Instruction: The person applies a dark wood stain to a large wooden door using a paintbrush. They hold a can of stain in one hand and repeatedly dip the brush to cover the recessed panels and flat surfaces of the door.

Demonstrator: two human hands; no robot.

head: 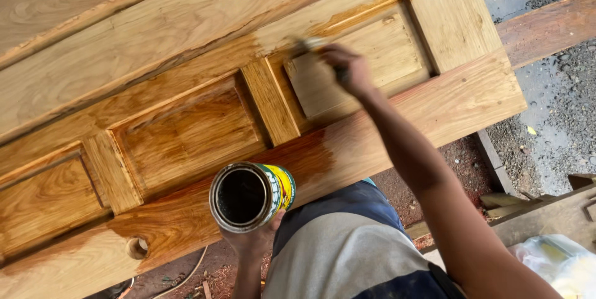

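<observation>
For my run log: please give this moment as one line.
left hand: holds open can | right hand: brush on door panel | door: partly coated

A panelled wooden door (186,125), partly varnished, lies over a timber beam (546,26)

The right hand (347,71) is stretched well forward on a nearly straight, bare arm, its wrist bent a little and its back turned up, the fingers curled tight round a thin handle that juts out past the knuckles. The left hand (251,240) is drawn in close to the body, low and near the chest, palm up and fingers cupped from below round what it carries. The left forearm rises almost straight up to that hand.
</observation>
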